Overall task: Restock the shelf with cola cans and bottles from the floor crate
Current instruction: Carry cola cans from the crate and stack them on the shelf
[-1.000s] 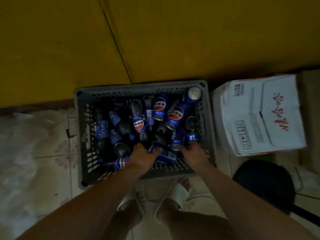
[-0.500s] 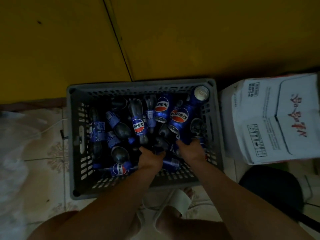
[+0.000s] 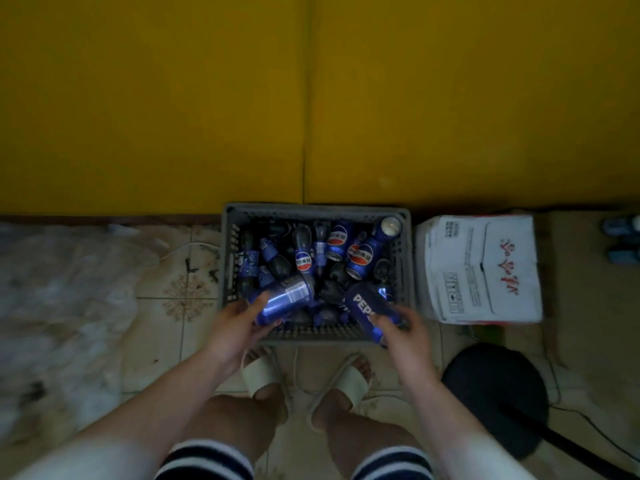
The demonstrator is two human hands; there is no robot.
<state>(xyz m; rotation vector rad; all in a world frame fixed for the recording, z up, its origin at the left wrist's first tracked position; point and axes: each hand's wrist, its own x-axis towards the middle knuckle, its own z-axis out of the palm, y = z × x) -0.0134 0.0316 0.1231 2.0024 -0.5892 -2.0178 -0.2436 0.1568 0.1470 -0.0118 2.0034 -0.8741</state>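
Note:
A grey plastic crate [image 3: 231, 258] stands on the tiled floor against a yellow panel, filled with several blue cola cans and dark cola bottles [image 3: 304, 251]. My left hand [image 3: 239, 323] grips one blue can [image 3: 285, 299], lifted above the crate's near left corner. My right hand [image 3: 401, 325] grips another blue can [image 3: 367, 308] with white lettering, raised over the near right corner. Both cans lie tilted in my hands. No shelf is in view.
A white cardboard box [image 3: 481, 271] sits right of the crate. A black round base [image 3: 495, 396] with a cable lies at lower right. Clear plastic sheeting [image 3: 59, 299] covers the floor at left. My feet in pale sandals [image 3: 263, 372] stand just before the crate.
Both hands were down among the cans in the crate; now each has come up and back toward me holding a can. The view has pulled further from the crate.

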